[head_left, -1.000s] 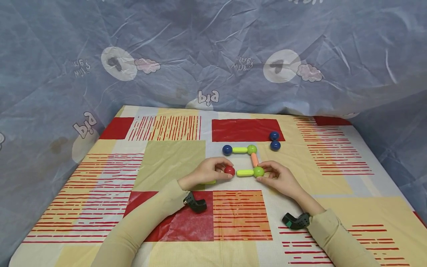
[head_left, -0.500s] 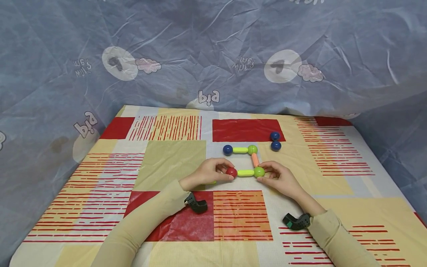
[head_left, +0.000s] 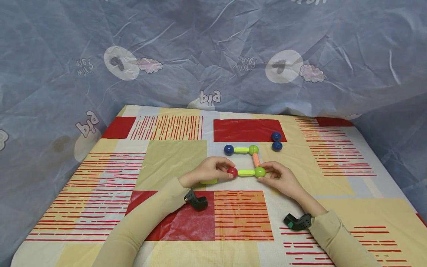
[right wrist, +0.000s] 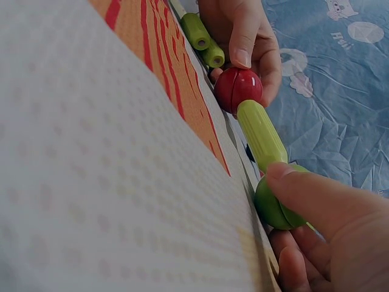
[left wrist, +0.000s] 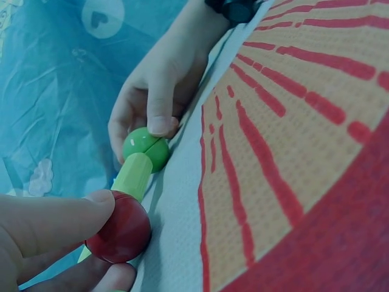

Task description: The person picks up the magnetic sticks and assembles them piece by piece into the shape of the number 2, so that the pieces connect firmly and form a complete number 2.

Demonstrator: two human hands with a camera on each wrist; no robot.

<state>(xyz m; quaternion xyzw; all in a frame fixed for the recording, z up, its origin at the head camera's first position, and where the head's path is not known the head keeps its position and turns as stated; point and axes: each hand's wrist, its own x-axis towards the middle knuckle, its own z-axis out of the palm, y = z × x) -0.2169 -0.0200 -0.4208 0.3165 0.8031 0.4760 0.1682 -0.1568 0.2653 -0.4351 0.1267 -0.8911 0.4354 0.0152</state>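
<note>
My left hand (head_left: 211, 171) pinches a red ball (head_left: 232, 172), which touches the left end of a ribbed yellow-green rod (head_left: 246, 172). At the rod's other end is a green ball (head_left: 260, 172), pinched by my right hand (head_left: 281, 178). From that ball an orange rod (head_left: 255, 160) runs back to a second green ball (head_left: 253, 150). Another yellow-green rod (head_left: 241, 150) joins it to a blue ball (head_left: 228, 150) on the left. The right wrist view shows the red ball (right wrist: 237, 90) and rod (right wrist: 262, 135) in line, with my thumb (right wrist: 316, 194) on the green ball.
Two loose blue balls (head_left: 276, 141) lie touching at the back right. Beside my left hand are two spare yellow-green rods (right wrist: 203, 39), mostly hidden by it in the head view. A patterned cloth (head_left: 180, 218) covers the table, and a blue-grey curtain (head_left: 186, 44) hangs behind.
My left hand has moved slightly right, bringing the red ball from a small gap to contact with the rod's end. My right hand keeps its hold on the green ball.
</note>
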